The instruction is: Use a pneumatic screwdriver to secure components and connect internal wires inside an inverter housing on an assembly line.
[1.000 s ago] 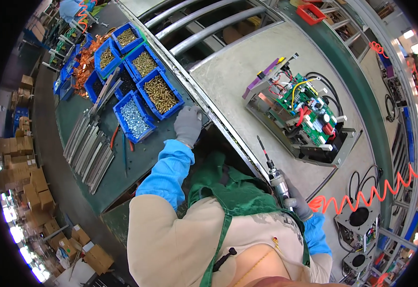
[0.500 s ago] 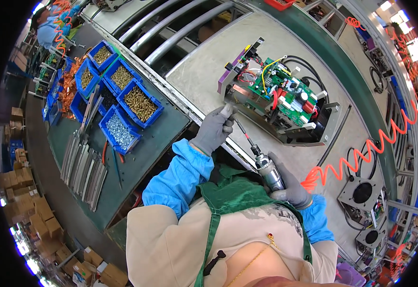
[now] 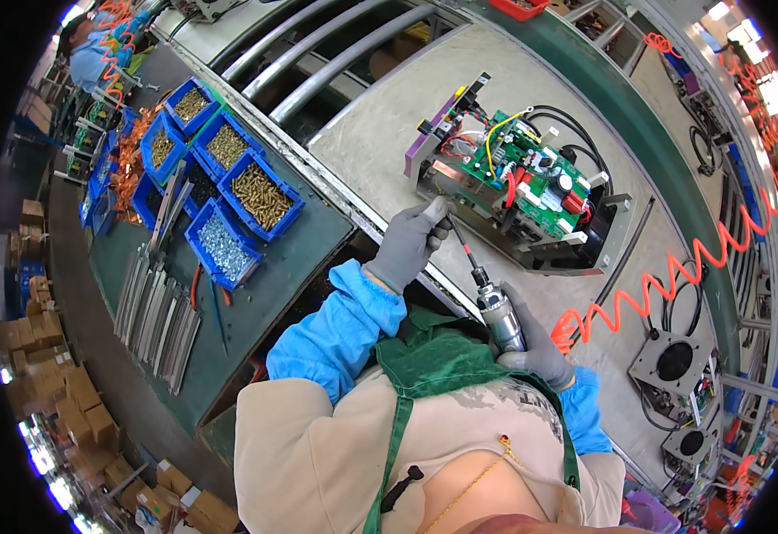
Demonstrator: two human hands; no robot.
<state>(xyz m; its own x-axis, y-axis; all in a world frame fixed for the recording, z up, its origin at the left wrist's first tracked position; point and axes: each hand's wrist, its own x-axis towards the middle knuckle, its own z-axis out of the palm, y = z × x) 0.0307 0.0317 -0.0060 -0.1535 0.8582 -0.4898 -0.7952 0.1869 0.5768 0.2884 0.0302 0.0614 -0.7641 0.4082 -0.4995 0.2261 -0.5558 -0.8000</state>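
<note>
My right hand (image 3: 540, 345), in a grey glove, grips a silver air screwdriver (image 3: 500, 317). Its long thin bit (image 3: 467, 246) points up and left, away from me. At the bit's tip my left hand (image 3: 409, 244), also gloved, has thumb and fingers pinched together; what they hold, if anything, is too small to make out. Just beyond both hands lies an opened electrical unit with a green circuit board (image 3: 540, 182), a purple end panel (image 3: 425, 147) and several coloured wires. Neither hand touches the board.
Blue bins (image 3: 269, 227) of brass and silver fasteners stand at left on a green bench. Metal strips (image 3: 153, 320) lie in front of them. An orange coiled air hose (image 3: 665, 285) stretches right from my right hand. Metal rollers (image 3: 344, 62) run behind. More units (image 3: 674, 359) sit at right.
My left hand has moved slightly right along with the bit's tip, nearer the unit. The screwdriver has turned slightly more upright in my right hand. The coiled hose has shifted.
</note>
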